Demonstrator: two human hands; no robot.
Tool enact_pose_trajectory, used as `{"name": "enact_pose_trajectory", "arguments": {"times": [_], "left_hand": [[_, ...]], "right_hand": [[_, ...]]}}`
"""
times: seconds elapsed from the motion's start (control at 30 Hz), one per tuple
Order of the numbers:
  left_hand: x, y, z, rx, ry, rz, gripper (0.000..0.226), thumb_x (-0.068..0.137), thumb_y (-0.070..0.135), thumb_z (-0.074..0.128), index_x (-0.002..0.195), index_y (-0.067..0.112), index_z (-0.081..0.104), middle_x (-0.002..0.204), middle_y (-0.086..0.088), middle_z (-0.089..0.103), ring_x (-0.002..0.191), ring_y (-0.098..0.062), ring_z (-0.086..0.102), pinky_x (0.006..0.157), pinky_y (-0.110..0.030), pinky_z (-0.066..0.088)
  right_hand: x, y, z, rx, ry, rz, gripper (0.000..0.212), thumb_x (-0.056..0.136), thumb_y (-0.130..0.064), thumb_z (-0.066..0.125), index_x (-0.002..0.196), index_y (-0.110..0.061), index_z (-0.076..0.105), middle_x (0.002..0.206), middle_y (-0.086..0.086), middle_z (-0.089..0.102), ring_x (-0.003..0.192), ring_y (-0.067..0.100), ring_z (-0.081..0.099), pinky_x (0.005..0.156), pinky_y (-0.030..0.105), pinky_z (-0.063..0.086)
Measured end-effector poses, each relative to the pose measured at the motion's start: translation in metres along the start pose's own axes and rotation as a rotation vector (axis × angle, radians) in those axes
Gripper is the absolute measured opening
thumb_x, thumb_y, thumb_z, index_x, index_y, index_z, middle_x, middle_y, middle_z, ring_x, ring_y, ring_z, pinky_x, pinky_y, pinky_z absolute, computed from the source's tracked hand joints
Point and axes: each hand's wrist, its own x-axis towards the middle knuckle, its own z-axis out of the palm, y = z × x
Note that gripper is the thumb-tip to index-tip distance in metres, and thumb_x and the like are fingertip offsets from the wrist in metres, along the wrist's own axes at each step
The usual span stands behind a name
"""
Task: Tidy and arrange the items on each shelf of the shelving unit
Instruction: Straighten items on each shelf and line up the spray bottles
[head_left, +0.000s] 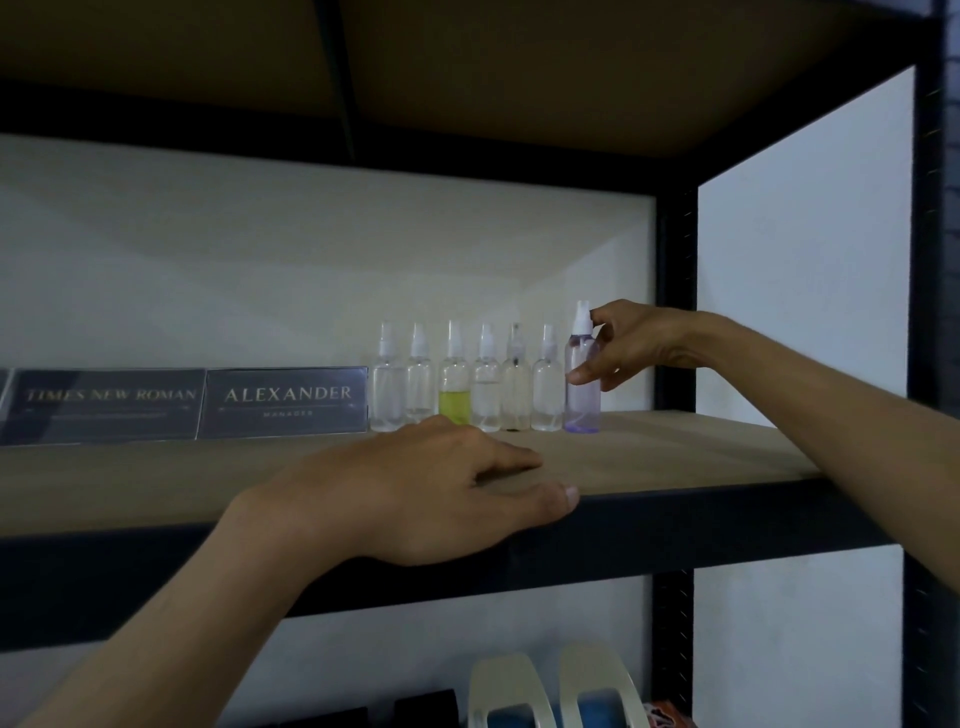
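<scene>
Step in hand: setting the tall clear plastic spray bottle with a lilac tint and white pump cap (582, 395) into line at the right end of the row of six smaller clear spray bottles (485, 384); it looks placed, or nearly so
Bottle's place: upright on the pale wooden shelf board with a black metal edge (675, 447), far back, just beside the row's last bottle and slightly nearer than it
Right hand (639, 343): its fingers (584, 375) pinch the bottle lightly, the thumb lying across the front of the body, the forefinger touching at the neck under the cap, the others curled just to the right
Left hand (415, 488): flat and relaxed on the near edge of the shelf, holding nothing, well apart from the bottles
Next move calls for: a small push back to bring the bottle level with its neighbours, then a slow release so it does not tip against them
Also on the shelf: two dark nameplates with pale lettering (283, 401), left of the row
</scene>
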Motion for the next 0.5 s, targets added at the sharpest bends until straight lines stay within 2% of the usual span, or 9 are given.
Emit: {"name": "enact_pose_trajectory", "arguments": {"times": [0.17, 0.23, 0.3, 0.5], "left_hand": [[0.0002, -0.0006, -0.0003, -0.002, -0.003, 0.0, 0.089, 0.069, 0.089, 0.023, 0.147, 0.05, 0.036, 0.157, 0.022, 0.032, 0.142, -0.004, 0.03, 0.117, -0.037, 0.029], [0.0005, -0.0007, -0.0005, -0.009, -0.004, 0.002, 0.09, 0.068, 0.089, 0.023, 0.147, 0.049, 0.036, 0.157, 0.022, 0.032, 0.142, -0.004, 0.03, 0.117, -0.038, 0.029], [0.0007, -0.0006, -0.0004, -0.012, -0.005, 0.004, 0.089, 0.068, 0.089, 0.023, 0.147, 0.049, 0.036, 0.157, 0.022, 0.032, 0.142, -0.004, 0.031, 0.117, -0.038, 0.029], [0.0022, -0.0026, 0.001, -0.013, 0.002, 0.012, 0.091, 0.067, 0.09, 0.023, 0.147, 0.049, 0.037, 0.156, 0.022, 0.033, 0.142, -0.004, 0.031, 0.117, -0.039, 0.03]], "right_hand": [[0.0048, -0.0002, 0.001, -0.016, 0.006, -0.001, 0.061, 0.073, -0.025, 0.089, 0.124, -0.015, 0.057, 0.117, 0.011, 0.065, 0.097, 0.023, 0.072, 0.084, 0.037, 0.061], [0.0055, 0.0006, 0.0013, 0.0, 0.008, 0.004, 0.068, 0.07, -0.026, 0.09, 0.127, -0.014, 0.056, 0.117, 0.011, 0.065, 0.096, 0.023, 0.072, 0.084, 0.037, 0.061], [0.0067, 0.0017, 0.002, 0.01, 0.014, 0.007, 0.073, 0.069, -0.026, 0.091, 0.13, -0.013, 0.054, 0.117, 0.011, 0.066, 0.095, 0.022, 0.073, 0.082, 0.036, 0.062], [0.0009, -0.0006, 0.0065, 0.042, 0.018, -0.015, 0.064, 0.075, -0.019, 0.087, 0.13, -0.012, 0.055, 0.114, 0.01, 0.066, 0.096, 0.022, 0.072, 0.076, 0.03, 0.061]]}}
